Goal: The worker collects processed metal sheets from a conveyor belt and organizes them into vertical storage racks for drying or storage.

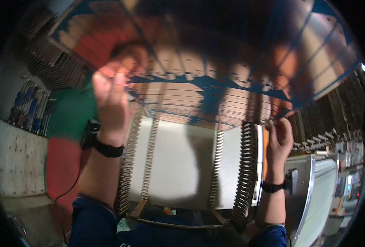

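A large glossy copper-coloured panel with a blue pattern (pixel 209 96) hangs tilted across the upper half of the view, its surface mirroring parts of the surroundings. At its left side my left hand (pixel 112 96) is closed on the edge, thumb and fingers raised and slightly blurred. Lower down at the right, my right hand (pixel 280 133) pinches the panel's near edge between thumb and fingers. Below it stands a rack with toothed, slotted uprights (pixel 243 164), reaching toward my body. Dark bands circle both wrists.
A pale flat board (pixel 170 160) shows between the rack's uprights. Wooden-looking boards (pixel 19 160) stand at the left, beside a green and red floor (pixel 63 160). At right are a metal-edged cart or cabinet (pixel 310 189) and more slotted racks (pixel 334 111). A cable (pixel 73 187) runs by my left arm.
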